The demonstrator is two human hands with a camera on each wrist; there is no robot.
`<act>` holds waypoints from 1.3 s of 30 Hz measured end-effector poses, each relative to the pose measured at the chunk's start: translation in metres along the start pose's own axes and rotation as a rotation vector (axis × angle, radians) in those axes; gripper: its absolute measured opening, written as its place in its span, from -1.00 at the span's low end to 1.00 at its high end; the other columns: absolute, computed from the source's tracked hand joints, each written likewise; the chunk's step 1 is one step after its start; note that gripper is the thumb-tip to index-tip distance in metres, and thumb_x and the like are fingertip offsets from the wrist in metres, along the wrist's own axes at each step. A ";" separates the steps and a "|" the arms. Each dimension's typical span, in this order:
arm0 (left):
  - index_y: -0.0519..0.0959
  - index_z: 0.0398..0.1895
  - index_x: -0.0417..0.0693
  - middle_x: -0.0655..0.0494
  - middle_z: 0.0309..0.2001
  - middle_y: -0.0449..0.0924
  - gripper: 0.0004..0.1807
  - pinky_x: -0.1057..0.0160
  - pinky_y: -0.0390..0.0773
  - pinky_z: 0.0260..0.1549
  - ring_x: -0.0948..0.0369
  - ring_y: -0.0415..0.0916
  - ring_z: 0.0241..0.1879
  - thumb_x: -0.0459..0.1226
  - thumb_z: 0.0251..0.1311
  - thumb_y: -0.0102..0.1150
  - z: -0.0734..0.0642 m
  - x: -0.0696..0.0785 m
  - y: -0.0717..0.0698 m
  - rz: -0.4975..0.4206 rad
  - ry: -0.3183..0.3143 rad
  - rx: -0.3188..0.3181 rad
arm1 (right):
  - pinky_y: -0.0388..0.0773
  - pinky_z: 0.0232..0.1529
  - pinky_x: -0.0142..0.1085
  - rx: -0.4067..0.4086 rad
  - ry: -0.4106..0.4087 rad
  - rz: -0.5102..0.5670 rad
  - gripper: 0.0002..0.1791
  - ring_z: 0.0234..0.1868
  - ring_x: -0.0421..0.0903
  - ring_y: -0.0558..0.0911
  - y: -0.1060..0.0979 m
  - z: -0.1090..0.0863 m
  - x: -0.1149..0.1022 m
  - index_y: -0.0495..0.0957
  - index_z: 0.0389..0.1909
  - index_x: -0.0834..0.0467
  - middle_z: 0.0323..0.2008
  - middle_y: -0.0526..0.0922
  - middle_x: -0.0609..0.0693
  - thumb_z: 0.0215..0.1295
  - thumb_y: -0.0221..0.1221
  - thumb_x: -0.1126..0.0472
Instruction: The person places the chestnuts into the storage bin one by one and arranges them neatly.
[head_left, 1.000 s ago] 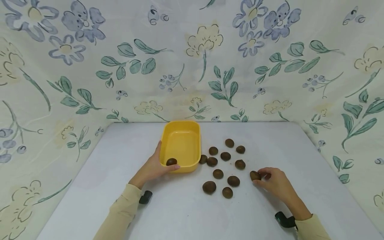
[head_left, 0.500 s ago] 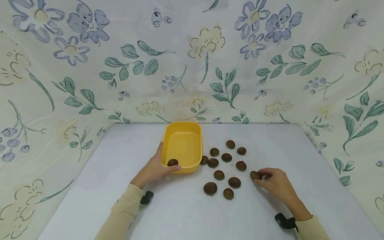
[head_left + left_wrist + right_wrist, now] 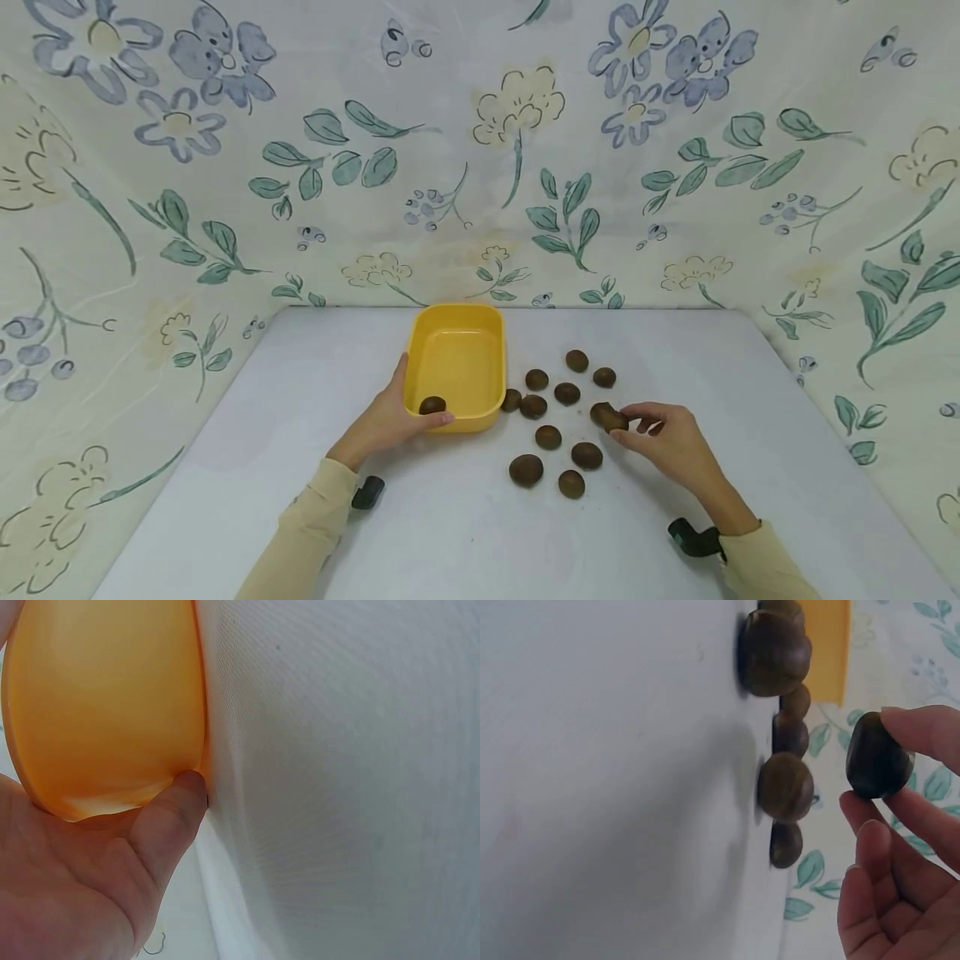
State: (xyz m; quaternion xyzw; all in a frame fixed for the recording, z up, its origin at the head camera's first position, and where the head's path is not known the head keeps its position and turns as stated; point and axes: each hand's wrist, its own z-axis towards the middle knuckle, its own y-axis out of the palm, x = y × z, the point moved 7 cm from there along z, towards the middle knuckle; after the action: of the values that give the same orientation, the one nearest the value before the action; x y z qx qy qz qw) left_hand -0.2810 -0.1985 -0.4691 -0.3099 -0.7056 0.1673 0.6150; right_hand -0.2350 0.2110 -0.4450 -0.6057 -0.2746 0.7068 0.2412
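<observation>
A yellow plastic box (image 3: 459,423) stands on the table, with one chestnut (image 3: 432,405) inside at its near left corner. My left hand (image 3: 388,419) grips this box at that corner, thumb over the near rim and fingers along the left side. Between thumb and fingertips, my right hand (image 3: 675,437) pinches a brown chestnut (image 3: 877,756). The right wrist view shows it raised off the tabletop. In the head view it overlaps another chestnut (image 3: 599,411) lying behind it.
Several loose chestnuts (image 3: 548,437) lie scattered on the white table (image 3: 420,533) right of the box, one (image 3: 512,400) right at its wall. A flowered cloth (image 3: 450,167) hangs behind and along the sides.
My right hand has lifted its chestnut off the table and moved left with it, toward the other chestnuts. The left hand and box keep their place.
</observation>
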 end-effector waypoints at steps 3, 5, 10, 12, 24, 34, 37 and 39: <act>-0.54 0.67 0.14 -0.17 0.70 -0.13 0.52 -0.31 0.19 0.52 -0.17 0.13 0.58 0.23 0.04 0.49 0.000 0.001 0.001 -0.008 0.014 -0.004 | 0.49 -0.38 -0.40 -0.003 -0.031 0.036 -0.62 -0.31 -0.14 0.53 0.004 0.004 -0.008 0.76 -0.02 0.16 -0.29 0.73 0.00 0.17 0.50 0.10; -0.54 0.67 0.14 -0.17 0.69 -0.13 0.52 -0.32 0.19 0.52 -0.17 0.13 0.59 0.23 0.04 0.49 0.000 0.002 0.001 -0.008 0.013 -0.004 | 0.46 -0.43 -0.40 -0.006 -0.057 0.065 -0.63 -0.35 -0.16 0.51 0.007 0.007 -0.014 0.77 -0.03 0.18 -0.35 0.68 0.02 0.16 0.51 0.11; -0.52 0.68 0.19 -0.13 0.69 -0.08 0.51 -0.31 0.21 0.52 -0.14 0.18 0.56 0.23 0.02 0.51 0.001 0.001 0.000 -0.015 0.019 0.004 | 0.37 -0.52 -0.42 -0.026 -0.093 0.134 -0.62 -0.42 -0.19 0.47 0.015 0.017 -0.028 0.77 -0.04 0.19 -0.45 0.58 0.02 0.14 0.53 0.13; -0.52 0.68 0.19 -0.13 0.69 -0.08 0.51 -0.31 0.21 0.52 -0.14 0.18 0.56 0.23 0.03 0.51 0.001 0.001 0.001 -0.012 0.021 0.003 | 0.34 -0.53 -0.43 -0.043 -0.090 0.164 -0.61 -0.43 -0.19 0.45 0.019 0.021 -0.032 0.77 -0.04 0.19 -0.46 0.56 0.02 0.13 0.53 0.12; -0.54 0.67 0.11 -0.18 0.69 -0.11 0.52 -0.31 0.19 0.52 -0.17 0.15 0.57 0.25 0.04 0.49 0.000 0.003 0.000 -0.005 0.015 -0.005 | 0.32 -0.46 -0.40 -0.064 -0.108 0.213 -0.61 -0.39 -0.11 0.42 0.040 0.039 -0.057 0.79 -0.06 0.15 -0.40 0.54 0.10 0.12 0.54 0.08; -0.53 0.68 0.11 -0.18 0.69 -0.09 0.53 -0.31 0.19 0.52 -0.17 0.16 0.57 0.25 0.02 0.50 0.000 -0.001 0.000 -0.001 0.016 0.002 | 0.29 -0.49 -0.43 -0.109 -0.096 0.277 -0.62 -0.41 -0.08 0.41 0.060 0.053 -0.077 0.78 -0.05 0.13 -0.42 0.52 0.03 0.12 0.53 0.09; -0.53 0.68 0.09 -0.19 0.69 -0.12 0.54 -0.32 0.19 0.52 -0.17 0.14 0.58 0.26 0.01 0.49 0.001 -0.001 0.000 0.004 0.013 0.002 | 0.28 -0.51 -0.44 -0.119 -0.093 0.275 -0.62 -0.44 -0.09 0.41 0.066 0.057 -0.084 0.79 -0.04 0.10 -0.33 0.65 0.06 0.12 0.53 0.08; -0.53 0.68 0.09 -0.19 0.69 -0.10 0.54 -0.31 0.20 0.52 -0.17 0.15 0.57 0.26 0.01 0.50 0.001 -0.001 0.000 0.001 0.012 0.002 | 0.29 -0.50 -0.44 -0.127 -0.087 0.260 -0.63 -0.44 -0.10 0.42 0.070 0.060 -0.088 0.79 -0.05 0.08 -0.23 0.74 0.03 0.12 0.53 0.06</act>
State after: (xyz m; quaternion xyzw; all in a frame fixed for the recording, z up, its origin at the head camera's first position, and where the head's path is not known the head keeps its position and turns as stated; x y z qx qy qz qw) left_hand -0.2816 -0.1989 -0.4706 -0.3106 -0.7016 0.1661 0.6195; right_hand -0.2814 0.0947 -0.4223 -0.6189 -0.2481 0.7389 0.0967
